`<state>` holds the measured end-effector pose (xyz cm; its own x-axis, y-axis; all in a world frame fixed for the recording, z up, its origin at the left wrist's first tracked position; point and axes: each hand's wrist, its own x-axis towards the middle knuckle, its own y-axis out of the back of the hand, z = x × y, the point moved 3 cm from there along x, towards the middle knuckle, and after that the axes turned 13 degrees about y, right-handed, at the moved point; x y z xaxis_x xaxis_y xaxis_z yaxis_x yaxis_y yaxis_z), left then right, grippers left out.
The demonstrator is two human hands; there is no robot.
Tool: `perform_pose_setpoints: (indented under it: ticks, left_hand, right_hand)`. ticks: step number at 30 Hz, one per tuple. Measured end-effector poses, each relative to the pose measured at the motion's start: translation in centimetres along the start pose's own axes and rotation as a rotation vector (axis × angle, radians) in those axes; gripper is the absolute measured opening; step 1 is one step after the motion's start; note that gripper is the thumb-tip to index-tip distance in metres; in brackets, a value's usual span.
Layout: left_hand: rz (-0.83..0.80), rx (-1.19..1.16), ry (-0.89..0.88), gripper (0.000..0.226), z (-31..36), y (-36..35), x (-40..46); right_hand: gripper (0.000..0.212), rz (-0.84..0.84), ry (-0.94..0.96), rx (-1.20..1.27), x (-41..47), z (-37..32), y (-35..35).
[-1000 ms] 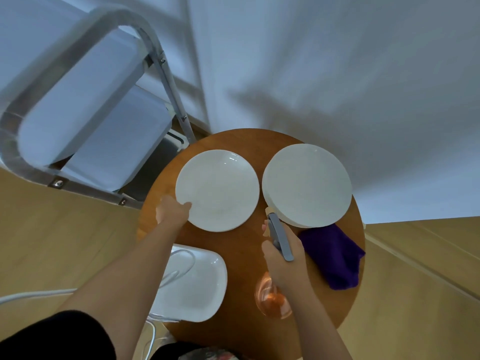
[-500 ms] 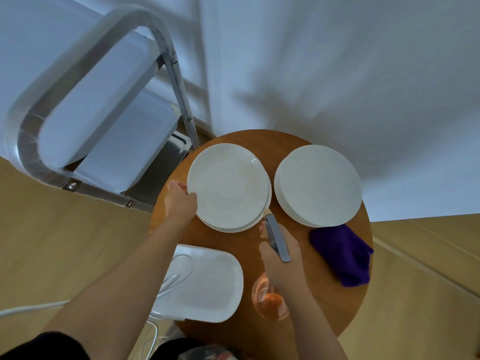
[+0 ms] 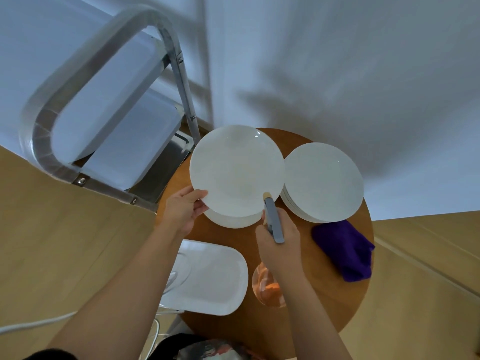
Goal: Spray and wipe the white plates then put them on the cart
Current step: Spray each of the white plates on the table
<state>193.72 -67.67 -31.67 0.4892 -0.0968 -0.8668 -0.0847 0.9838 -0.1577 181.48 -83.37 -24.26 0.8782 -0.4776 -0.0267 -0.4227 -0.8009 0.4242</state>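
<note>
**Plate up, sprayer aimed**

The left hand (image 3: 185,213) is gripping the near-left rim of a white plate (image 3: 237,170), thumb on top and fingers curled beneath, and is holding it tilted above the round wooden bench (image 3: 335,294). Just under that plate another plate (image 3: 235,220) is peeking out, lying on the bench. The right hand (image 3: 279,245) is wrapping round the neck of a spray bottle (image 3: 270,283) — clear body, orange liquid inside — with its grey trigger head (image 3: 272,219) pointing up at the raised plate's lower right rim; the nozzle tip is sitting right at that rim. To the right, a stack of white plates (image 3: 323,181) is resting on the bench, its left edge just beside the held plate. Near that stack, a crumpled purple cloth (image 3: 345,249) is lying at the bench's right edge. A metal cart (image 3: 104,120) is standing to the left of the bench — its grey shelves are showing inside the tubular frame. Below the left forearm, a white chair seat (image 3: 207,280) is tucked against the bench
</note>
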Motion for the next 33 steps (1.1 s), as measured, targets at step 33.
perform_pose_setpoints:
  ticks: [33]
  left_hand:
    - [-0.087, 0.092, -0.054, 0.017, -3.0, -9.8, -3.7]
  right_hand:
    - [0.026, 0.224, -0.188, 0.018, -1.7, 3.1, 8.6]
